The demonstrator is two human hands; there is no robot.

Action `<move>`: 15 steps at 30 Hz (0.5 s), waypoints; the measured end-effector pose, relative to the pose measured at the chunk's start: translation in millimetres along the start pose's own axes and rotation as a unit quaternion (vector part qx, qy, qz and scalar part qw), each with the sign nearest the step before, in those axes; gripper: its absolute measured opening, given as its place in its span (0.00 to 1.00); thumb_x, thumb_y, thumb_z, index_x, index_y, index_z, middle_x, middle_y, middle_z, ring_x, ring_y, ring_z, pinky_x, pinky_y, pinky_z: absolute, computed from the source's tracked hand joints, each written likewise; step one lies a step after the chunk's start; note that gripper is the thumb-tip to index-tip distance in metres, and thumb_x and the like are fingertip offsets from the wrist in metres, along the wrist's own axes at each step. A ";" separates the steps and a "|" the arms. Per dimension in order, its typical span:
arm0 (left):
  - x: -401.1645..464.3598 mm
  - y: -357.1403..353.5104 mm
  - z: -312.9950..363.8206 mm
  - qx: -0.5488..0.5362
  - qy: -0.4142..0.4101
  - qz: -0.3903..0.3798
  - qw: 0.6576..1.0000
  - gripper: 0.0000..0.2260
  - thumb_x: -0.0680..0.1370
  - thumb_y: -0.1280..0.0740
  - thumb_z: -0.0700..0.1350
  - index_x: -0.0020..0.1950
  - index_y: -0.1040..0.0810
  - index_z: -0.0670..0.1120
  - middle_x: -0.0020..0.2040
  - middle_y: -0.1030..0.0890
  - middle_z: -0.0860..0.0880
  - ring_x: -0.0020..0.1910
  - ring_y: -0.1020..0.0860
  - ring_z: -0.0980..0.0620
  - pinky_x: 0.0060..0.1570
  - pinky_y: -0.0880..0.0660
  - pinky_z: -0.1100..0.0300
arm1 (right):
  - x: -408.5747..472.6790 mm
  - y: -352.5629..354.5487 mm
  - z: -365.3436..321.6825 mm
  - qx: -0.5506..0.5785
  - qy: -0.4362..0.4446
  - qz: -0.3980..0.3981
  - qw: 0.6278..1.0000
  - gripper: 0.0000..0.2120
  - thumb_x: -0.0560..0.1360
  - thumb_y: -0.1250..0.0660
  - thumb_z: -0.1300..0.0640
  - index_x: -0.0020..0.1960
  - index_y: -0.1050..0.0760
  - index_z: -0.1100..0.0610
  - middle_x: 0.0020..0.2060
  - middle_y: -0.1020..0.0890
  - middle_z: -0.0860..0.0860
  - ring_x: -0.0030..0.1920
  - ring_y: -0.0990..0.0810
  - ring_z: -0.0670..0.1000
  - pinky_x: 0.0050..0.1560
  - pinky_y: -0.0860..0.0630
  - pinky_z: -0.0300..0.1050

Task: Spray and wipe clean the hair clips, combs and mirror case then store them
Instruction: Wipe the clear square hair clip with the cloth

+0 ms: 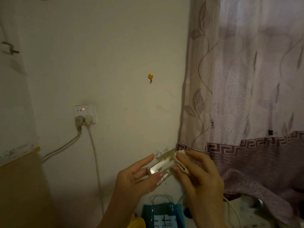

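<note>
Mid-wipe: left hand [139, 175] fingers grip the clear mirror case [162, 163], right hand [197, 173] fingers pinch a white cloth [180, 163] against it; storing apparently remains, clips and combs unseen.

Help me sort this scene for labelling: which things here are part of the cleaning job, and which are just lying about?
Part of the job:
- clear case, held in the left hand
- white cloth, pinched in the right hand against the case

Just lying about:
- smiley wall hook
- wall socket with two plugs
- curtain
- blue bag
</note>
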State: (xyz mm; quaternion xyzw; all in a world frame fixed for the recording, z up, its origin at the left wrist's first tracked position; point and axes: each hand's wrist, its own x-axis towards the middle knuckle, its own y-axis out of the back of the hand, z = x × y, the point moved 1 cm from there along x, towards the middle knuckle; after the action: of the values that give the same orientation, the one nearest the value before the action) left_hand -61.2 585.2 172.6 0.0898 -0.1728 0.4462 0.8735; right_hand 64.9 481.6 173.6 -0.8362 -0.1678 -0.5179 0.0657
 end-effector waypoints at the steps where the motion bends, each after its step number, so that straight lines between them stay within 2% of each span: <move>1: 0.1 0.4 -0.2 -0.008 0.007 -0.002 1.000 0.25 0.57 0.24 0.48 0.54 0.21 0.56 0.44 0.14 0.52 0.43 0.16 0.52 0.36 0.21 0.62 | -0.6 -1.8 0.4 -0.015 0.015 0.003 1.000 0.17 0.65 0.30 0.54 0.53 0.19 0.54 0.52 0.21 0.49 0.51 0.21 0.54 0.47 0.21 0.60; 5: -1.4 2.1 -0.4 -0.015 0.018 -0.014 1.000 0.27 0.56 0.25 0.50 0.55 0.22 0.56 0.47 0.14 0.50 0.45 0.16 0.51 0.37 0.21 0.61 | -1.6 -5.8 5.0 -0.042 0.057 0.011 0.997 0.17 0.66 0.26 0.49 0.52 0.19 0.55 0.48 0.21 0.44 0.50 0.25 0.43 0.46 0.21 0.61; 7: -2.3 1.8 -0.8 -0.016 0.017 -0.018 1.000 0.27 0.56 0.25 0.49 0.55 0.22 0.56 0.46 0.14 0.50 0.45 0.16 0.51 0.36 0.21 0.61 | -2.8 -7.1 4.9 -0.041 0.070 0.012 0.997 0.18 0.67 0.29 0.45 0.52 0.18 0.55 0.49 0.20 0.44 0.52 0.25 0.42 0.50 0.23 0.59; 9: -2.8 1.6 -1.6 -0.012 0.014 -0.019 1.000 0.26 0.57 0.25 0.48 0.54 0.22 0.55 0.46 0.14 0.50 0.45 0.16 0.50 0.36 0.21 0.61 | -4.7 -7.9 4.7 -0.031 0.080 0.022 0.996 0.17 0.69 0.34 0.46 0.52 0.19 0.55 0.50 0.19 0.44 0.53 0.25 0.41 0.54 0.24 0.55; 11: -3.1 1.8 -2.6 -0.012 0.013 -0.018 1.000 0.24 0.59 0.26 0.46 0.55 0.22 0.55 0.46 0.14 0.49 0.44 0.15 0.50 0.36 0.21 0.61 | -5.8 -7.5 5.0 -0.022 0.085 0.035 0.996 0.16 0.69 0.34 0.47 0.53 0.19 0.55 0.51 0.19 0.45 0.54 0.24 0.41 0.56 0.28 0.54; 15: -3.5 1.7 -3.1 -0.014 0.010 -0.020 1.000 0.23 0.60 0.27 0.45 0.55 0.22 0.54 0.46 0.14 0.50 0.45 0.16 0.50 0.36 0.20 0.61 | -4.7 -9.8 5.6 -0.033 0.090 0.029 0.995 0.16 0.68 0.31 0.48 0.52 0.18 0.54 0.53 0.19 0.50 0.55 0.25 0.44 0.52 0.24 0.59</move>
State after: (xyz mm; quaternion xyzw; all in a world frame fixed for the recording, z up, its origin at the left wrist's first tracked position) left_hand -63.7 584.5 168.4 0.0764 -0.1686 0.4266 0.8853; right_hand 64.2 491.4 166.2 -0.7927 -0.1198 -0.5939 0.0675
